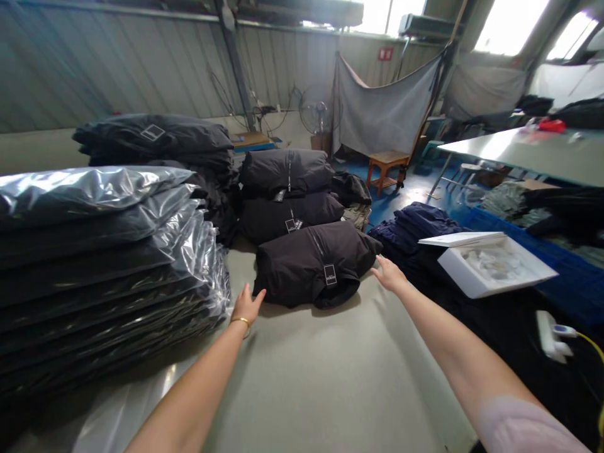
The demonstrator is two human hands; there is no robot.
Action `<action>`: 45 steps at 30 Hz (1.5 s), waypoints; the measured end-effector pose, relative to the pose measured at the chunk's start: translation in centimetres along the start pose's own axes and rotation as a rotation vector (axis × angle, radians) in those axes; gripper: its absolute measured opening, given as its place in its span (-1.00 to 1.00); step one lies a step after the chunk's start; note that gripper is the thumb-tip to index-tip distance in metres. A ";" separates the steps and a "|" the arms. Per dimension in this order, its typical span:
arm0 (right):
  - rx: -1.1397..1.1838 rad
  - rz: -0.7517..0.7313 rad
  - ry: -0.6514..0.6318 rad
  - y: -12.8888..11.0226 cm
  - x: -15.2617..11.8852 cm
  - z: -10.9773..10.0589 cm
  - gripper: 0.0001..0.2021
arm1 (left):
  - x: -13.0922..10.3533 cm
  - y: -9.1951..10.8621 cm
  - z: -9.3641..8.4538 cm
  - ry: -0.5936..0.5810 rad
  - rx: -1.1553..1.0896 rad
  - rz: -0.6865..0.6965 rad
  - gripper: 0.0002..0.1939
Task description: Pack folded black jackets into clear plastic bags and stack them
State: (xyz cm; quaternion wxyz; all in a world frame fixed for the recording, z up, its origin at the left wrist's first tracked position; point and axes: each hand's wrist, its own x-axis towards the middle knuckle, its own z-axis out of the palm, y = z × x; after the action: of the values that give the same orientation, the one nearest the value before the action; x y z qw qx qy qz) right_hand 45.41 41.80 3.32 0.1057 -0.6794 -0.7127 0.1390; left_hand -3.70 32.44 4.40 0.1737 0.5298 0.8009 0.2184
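Note:
A folded black jacket [292, 264] with a square tag [329, 274] lies on the pale table [330, 371], in front of more folded jackets. My left hand [247, 307], a gold bracelet at its wrist, is at the jacket's left edge with thumb and fingers apart. At the jacket's right end is my right hand [389, 274], its fingers spread. Neither hand grips anything; whether the fingertips touch the cloth is hard to tell.
Plastic-bagged black garments [94, 251] are piled high at the left. Two stacked jackets [287, 173] stand behind. On the right are an open white box [495, 264], navy garments [415, 226] and a white power strip [550, 336] with a yellow cable.

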 end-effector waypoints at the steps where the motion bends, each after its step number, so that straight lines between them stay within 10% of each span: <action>1: -0.005 0.017 0.016 0.2 1.6 -0.1 -0.37 | 0.9 0.3 0.4 0.012 -0.037 -0.046 -0.19; 10: -0.006 0.067 0.034 -0.5 11.1 1.3 -0.34 | 5.6 0.6 5.8 0.000 -0.206 -0.264 -0.04; 20: 0.025 0.043 -0.104 -0.8 9.5 4.6 -0.38 | 3.8 -1.2 8.0 -0.104 -0.166 -0.219 -0.41; 27: -0.003 0.050 -0.148 -0.3 1.2 3.8 -0.40 | -3.3 -2.6 6.4 -0.259 -0.104 -0.153 -0.38; 38: 0.043 0.156 -0.134 1.8 -20.1 3.7 -0.42 | -18.9 -6.3 3.9 -0.423 -0.049 -0.037 -0.37; 45: 0.106 0.259 -0.029 3.0 -31.6 4.3 -0.43 | -23.6 -6.9 2.0 -0.450 0.031 0.049 -0.40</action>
State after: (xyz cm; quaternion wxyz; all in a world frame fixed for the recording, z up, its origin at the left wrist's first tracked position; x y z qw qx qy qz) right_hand 48.52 10.15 -0.56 0.1120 -0.7571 -0.6122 0.1987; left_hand 0.91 8.62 0.09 0.3343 0.5872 0.7321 0.0869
